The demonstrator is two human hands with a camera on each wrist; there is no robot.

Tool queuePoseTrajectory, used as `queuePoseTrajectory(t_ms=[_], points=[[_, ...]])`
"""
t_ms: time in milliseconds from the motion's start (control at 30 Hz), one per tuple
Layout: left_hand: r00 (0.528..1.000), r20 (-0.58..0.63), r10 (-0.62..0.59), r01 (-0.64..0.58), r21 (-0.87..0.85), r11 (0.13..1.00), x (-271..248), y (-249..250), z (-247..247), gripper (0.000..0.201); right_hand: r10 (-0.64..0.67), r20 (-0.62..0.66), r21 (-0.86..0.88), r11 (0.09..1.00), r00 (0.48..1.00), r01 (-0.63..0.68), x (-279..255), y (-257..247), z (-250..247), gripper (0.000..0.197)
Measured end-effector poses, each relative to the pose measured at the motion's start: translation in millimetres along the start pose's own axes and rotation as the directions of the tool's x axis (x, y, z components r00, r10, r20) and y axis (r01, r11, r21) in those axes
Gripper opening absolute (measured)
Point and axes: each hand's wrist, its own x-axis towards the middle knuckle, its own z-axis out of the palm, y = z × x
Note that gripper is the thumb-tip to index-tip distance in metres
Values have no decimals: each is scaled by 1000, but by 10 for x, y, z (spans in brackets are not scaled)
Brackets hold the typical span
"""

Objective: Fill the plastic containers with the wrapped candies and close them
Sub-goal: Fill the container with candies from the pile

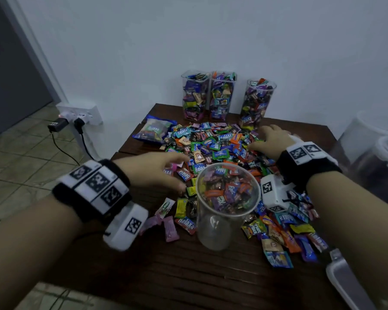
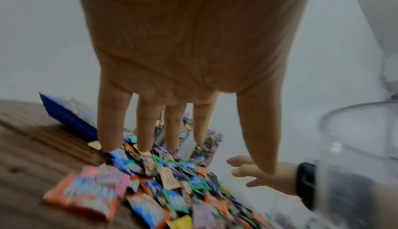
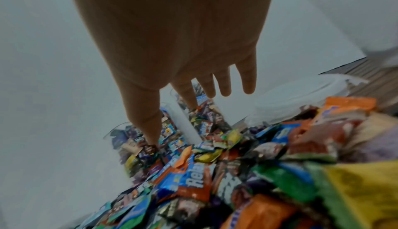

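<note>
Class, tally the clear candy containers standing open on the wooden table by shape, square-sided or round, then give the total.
Square-sided containers: 2, first, second, side by side at the back.
Round containers: 2, back one, near one, only part full.
Total: 4, none lidded.

Candy pile (image 1: 213, 142) hemmed by filled jars (image 1: 222, 97) and cup (image 1: 227, 198).

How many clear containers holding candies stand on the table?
4: three at the back by the wall, one in front between the hands. More may be hidden at right.
</note>
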Motion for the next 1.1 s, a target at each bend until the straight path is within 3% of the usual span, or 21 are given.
queuePoseTrajectory(t_ms=[133, 300, 400, 533, 667, 833, 967, 1100], points=[[995, -67, -78, 87, 147, 985, 377, 28, -233, 82, -103, 28, 71, 992, 994, 101, 61, -229, 59, 88], [980, -136, -144, 175, 257, 951, 922, 79, -281, 99, -116, 198, 39, 993, 973, 111, 199, -354, 58, 101], [972, -139, -188, 223, 306, 926, 1147, 125, -259, 108, -95, 322, -6, 995, 942, 103, 254, -391, 56, 103], [963, -83, -255, 267, 382, 885, 1309, 178, -192, 111, -114, 393, -4, 992, 912, 126, 265, -439, 118, 102], [961, 31, -276, 240, 408, 881, 1389, 181, -95, 99, -132, 437, -66, 982, 890, 178, 275, -478, 132, 96], [969, 41, -244, 188, 520, 833, 1405, 196, -43, 87, -187, 445, -113, 958, 876, 263, 223, -515, 108, 78], [982, -21, -188, 166, 567, 806, 1371, 212, -23, 65, -192, 376, -223, 931, 907, 289, 165, -553, 84, 60], [986, -122, -117, 164, 519, 839, 1315, 180, -48, 38, -173, 351, -163, 957, 920, 241, 136, -507, 55, 46]])
